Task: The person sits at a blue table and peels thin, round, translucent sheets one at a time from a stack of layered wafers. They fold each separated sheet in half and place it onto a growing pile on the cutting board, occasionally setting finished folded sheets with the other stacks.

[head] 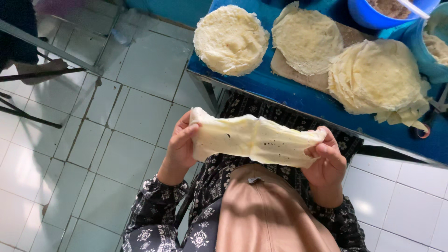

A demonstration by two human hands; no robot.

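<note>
A folded pale-yellow crepe (252, 140) with a few dark specks is stretched between my two hands, above my lap. My left hand (181, 145) pinches its left end; my right hand (326, 161) pinches its right end. Behind it, on the blue table (298, 100), lie a round stack of crepes (231, 39), a single crepe (306, 39) spread on a wooden board, and a larger loose stack of crepes (378, 77).
A blue bowl (380, 11) with brown filling and a white spoon stands at the table's far edge. A second blue container (431, 46) holds more crepes at the right. White floor tiles (116, 116) lie to the left, with metal legs (32, 74) and a person's foot there.
</note>
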